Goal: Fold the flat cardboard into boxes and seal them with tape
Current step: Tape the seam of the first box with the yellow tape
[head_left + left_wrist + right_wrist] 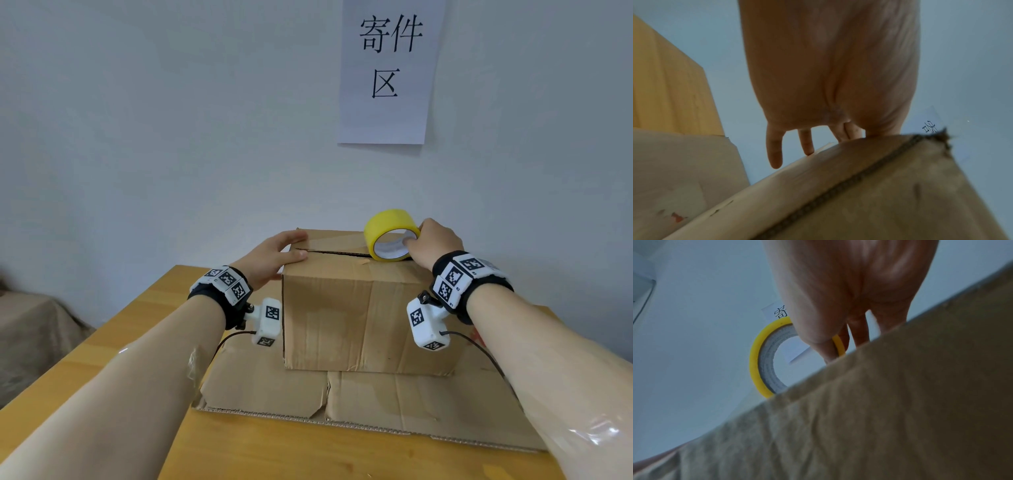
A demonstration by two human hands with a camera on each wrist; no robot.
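Note:
A folded brown cardboard box (356,315) stands on flat cardboard sheets (342,401) on the wooden table. Its top flaps are closed, with a dark seam between them. My left hand (277,255) lies flat on the box's top left corner, fingers straight, thumb along the front flap's edge. In the left wrist view the straight fingers (774,151) reach over the box edge (838,186). My right hand (435,245) grips a yellow tape roll (390,234) standing on edge on the box's top right, thumb inside its core. The right wrist view shows the tape roll (758,360) behind the box edge (879,402).
The wooden table (120,342) ends at the wall behind the box. A paper sign (387,68) with black characters hangs on the wall above. A cloth-covered shape (30,329) sits low at the left, beyond the table edge.

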